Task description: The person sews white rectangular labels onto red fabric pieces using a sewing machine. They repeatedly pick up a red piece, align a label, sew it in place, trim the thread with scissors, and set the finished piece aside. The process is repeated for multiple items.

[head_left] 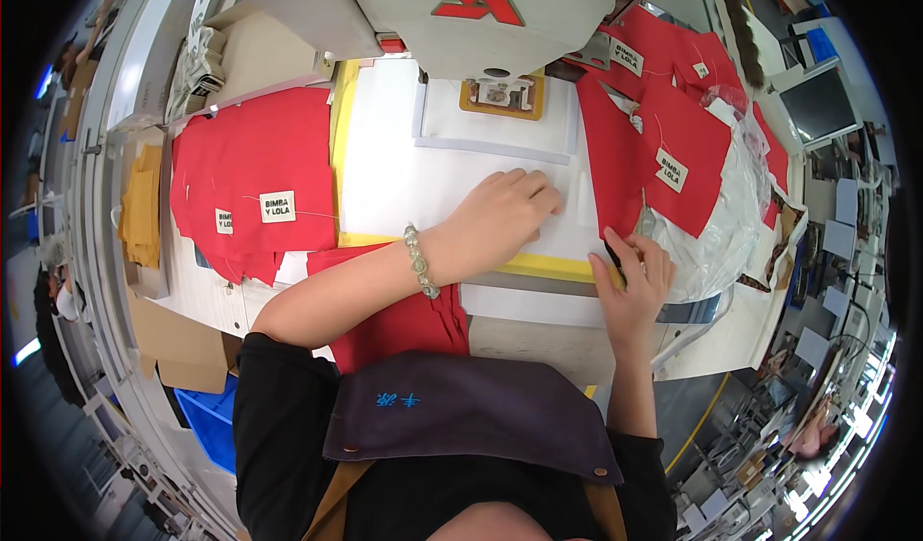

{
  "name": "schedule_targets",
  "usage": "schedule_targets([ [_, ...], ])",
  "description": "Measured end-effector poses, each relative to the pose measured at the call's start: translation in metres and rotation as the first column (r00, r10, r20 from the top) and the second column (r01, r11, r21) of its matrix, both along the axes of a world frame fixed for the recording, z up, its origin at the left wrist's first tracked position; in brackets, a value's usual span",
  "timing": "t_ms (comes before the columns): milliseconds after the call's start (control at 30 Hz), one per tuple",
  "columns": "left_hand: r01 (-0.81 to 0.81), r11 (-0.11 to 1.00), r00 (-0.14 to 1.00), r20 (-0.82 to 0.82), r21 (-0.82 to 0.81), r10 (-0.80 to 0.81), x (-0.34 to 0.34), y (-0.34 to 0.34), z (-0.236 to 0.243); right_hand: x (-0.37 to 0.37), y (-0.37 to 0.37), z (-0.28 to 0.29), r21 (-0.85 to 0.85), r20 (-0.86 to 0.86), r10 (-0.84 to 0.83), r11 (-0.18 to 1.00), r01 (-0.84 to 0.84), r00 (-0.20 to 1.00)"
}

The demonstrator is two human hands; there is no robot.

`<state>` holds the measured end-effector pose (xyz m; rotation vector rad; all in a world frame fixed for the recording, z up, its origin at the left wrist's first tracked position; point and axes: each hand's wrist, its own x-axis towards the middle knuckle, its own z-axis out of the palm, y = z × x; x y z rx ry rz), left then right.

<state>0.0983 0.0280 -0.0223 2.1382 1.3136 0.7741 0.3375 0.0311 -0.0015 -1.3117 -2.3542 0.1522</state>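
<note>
My left hand [505,209] is palm down over the white work board [385,156], its fingers curled under; whatever they hold, if anything, is hidden. At the board's right front corner, my right hand [635,286] is closed round a small dark tool [613,255], mostly covered by the fingers, so its kind is unclear. A red fabric piece [615,171] reaches down close to those fingertips. Beyond my left hand, a clear frame [490,145] lies on the board under the sewing machine head [481,22], around a small yellow-edged plate [529,99].
Red fabric pieces with white labels [255,156] are stacked at left. More labelled red pieces [692,147] rest on a white plastic bag [716,243] at right. Red cloth [404,334] hangs at the front edge. Yellow pieces [141,204] and a blue crate [207,426] are far left.
</note>
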Motion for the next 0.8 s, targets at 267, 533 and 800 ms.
schedule_targets([
  [267, -0.067, 0.993, 0.997, 0.035, -0.101, 0.071, -0.006, 0.0, 0.014, -0.052, 0.05, 0.008, -0.249, -0.057, 0.292, 0.922, -0.296, 0.955],
  [533, -0.145, 0.98, 0.971, 0.17, -0.138, 0.168, -0.014, 0.001, 0.013, -0.057, 0.056, 0.014, -0.434, -0.256, 0.298, 0.815, -0.384, 0.92],
  [800, -0.098, 0.953, 0.804, 0.542, -0.287, 0.245, -0.044, 0.013, 0.025, -0.082, 0.067, 0.013, -0.557, -0.631, -0.125, 0.76, -0.334, 0.766],
])
